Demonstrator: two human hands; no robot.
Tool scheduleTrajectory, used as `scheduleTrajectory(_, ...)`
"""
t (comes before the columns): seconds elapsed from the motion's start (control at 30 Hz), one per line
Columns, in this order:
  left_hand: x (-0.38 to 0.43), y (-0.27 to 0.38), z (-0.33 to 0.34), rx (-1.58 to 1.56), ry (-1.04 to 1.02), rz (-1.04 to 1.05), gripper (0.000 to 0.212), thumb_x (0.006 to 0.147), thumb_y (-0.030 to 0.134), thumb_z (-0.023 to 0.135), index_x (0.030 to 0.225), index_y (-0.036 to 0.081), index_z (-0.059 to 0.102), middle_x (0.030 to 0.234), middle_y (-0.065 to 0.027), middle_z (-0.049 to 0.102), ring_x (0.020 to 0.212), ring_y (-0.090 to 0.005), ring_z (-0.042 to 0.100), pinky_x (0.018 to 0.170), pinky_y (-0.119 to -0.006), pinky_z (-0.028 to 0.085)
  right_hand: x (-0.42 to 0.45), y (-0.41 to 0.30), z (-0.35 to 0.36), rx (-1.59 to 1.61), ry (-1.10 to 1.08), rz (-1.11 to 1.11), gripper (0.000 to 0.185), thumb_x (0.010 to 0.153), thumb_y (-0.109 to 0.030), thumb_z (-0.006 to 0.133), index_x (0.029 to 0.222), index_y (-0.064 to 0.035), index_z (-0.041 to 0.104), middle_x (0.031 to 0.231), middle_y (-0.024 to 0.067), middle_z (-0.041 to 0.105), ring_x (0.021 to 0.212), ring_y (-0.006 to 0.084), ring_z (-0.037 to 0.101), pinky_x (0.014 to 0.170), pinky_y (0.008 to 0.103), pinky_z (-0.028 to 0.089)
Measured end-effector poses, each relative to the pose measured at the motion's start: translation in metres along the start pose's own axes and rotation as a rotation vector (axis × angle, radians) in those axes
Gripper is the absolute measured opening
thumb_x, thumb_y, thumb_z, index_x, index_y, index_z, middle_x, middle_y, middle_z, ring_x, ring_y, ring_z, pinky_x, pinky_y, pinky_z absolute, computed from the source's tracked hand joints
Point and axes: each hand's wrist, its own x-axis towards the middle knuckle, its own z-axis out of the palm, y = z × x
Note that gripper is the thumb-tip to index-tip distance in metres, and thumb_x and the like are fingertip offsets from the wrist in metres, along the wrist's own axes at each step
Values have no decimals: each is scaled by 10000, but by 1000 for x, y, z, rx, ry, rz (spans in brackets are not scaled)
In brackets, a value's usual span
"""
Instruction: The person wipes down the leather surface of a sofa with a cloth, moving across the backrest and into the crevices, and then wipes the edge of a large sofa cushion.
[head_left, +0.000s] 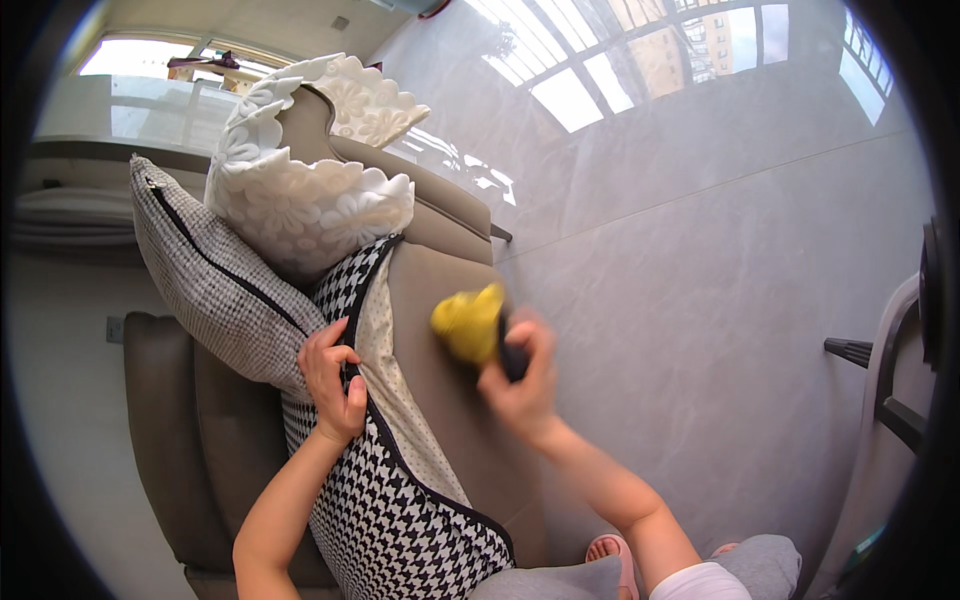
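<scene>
My right hand (525, 375) grips the dark handle of a cleaning tool (513, 352) with a yellow head (469, 321). Motion blurs both hand and tool, so the head's material is unclear. It is over the brown sofa seat (435, 277), close to the front edge; contact cannot be made out. My left hand (335, 382) holds the black-trimmed edge of a houndstooth sofa cover (397, 495) folded back, baring its dotted cream underside (405, 420). The same hand's fingers touch a grey woven cushion (217, 277) with a black zip.
A white floral cover (300, 202) drapes over the sofa arm at the far end. The brown backrest (225, 405) runs along the left. Glossy grey floor tiles (712, 300) lie to the right, with a chair (892, 390) at the rim. My slippered foot (611, 559) shows below.
</scene>
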Motion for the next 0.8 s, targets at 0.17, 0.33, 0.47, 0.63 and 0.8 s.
scheduleTrajectory(0.17, 3, 1, 2, -5, 3, -3, 296, 800, 301, 492, 944, 43, 523, 1318, -232, 561, 1182, -374, 497, 1075, -471, 285, 57, 121, -28, 20, -126, 664, 511, 848, -125, 656, 1351, -46, 605, 1188, 143, 598, 1152, 251, 576, 989, 363, 479)
scheduleTrajectory(0.33, 2, 0, 5, -5, 3, -8, 297, 804, 306, 490, 943, 44, 520, 1320, -235, 559, 1187, -380, 492, 1078, -475, 284, 34, 154, -1, 170, -102, 494, 430, 952, -68, 577, 1374, -144, 612, 1347, 116, 578, 1325, 235, 487, 1131, 326, 356)
scheduleTrajectory(0.47, 0, 0, 3, -1, -17, -33, 354, 830, 371, 461, 945, 39, 506, 1354, -256, 532, 1218, -383, 475, 1099, -477, 260, 15, 122, -1, 191, -232, 468, 414, 970, -28, 528, 1378, -74, 580, 1436, 175, 560, 1388, 282, 474, 1138, 348, 358)
scheduleTrajectory(0.63, -3, -2, -1, 2, -29, -41, 354, 829, 368, 462, 946, 38, 508, 1355, -258, 534, 1219, -385, 476, 1102, -479, 256, -76, 23, -26, -20, -372, 18, 631, 711, 105, 571, 1306, -93, 647, 1443, 211, 530, 1418, 408, 411, 1152, 499, 326)
scheduleTrajectory(0.8, 0, 1, 1, -13, -17, -39, 344, 822, 360, 473, 943, 41, 514, 1356, -260, 535, 1217, -381, 479, 1097, -477, 257, -70, 37, -24, 48, -372, -233, 664, 640, 159, 535, 1245, -82, 666, 1371, 210, 549, 1325, 433, 489, 1090, 521, 407)
